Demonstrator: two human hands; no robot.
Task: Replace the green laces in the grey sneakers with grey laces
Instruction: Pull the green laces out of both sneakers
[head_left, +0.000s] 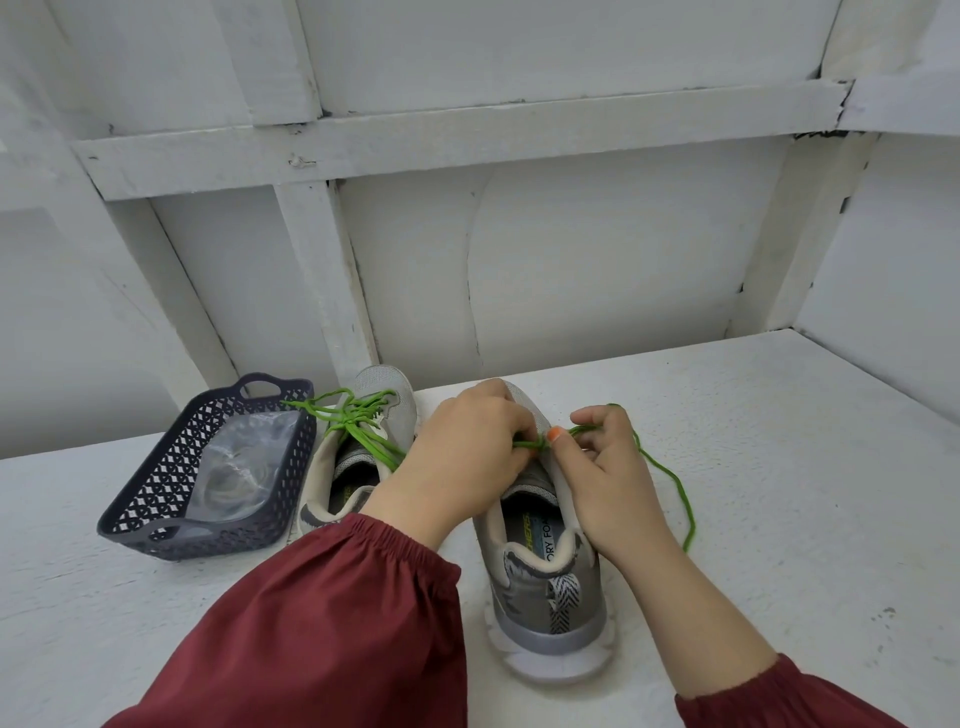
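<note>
Two grey sneakers stand heel-toward-me on the white table. The right sneaker (545, 582) is under both hands. My left hand (462, 457) and my right hand (602, 467) pinch its green lace (670, 483) over the tongue, and a loose end trails off to the right onto the table. The left sneaker (358, 447) stands beside it with its green lace (353, 421) threaded and tied. Pale laces in a clear bag (234, 473) lie in the dark basket (171, 540).
The dark plastic lattice basket sits at the table's left, close to the left sneaker. White wooden wall framing (467, 135) rises right behind the table. The white tabletop (779, 441) stretches to the right of the shoes.
</note>
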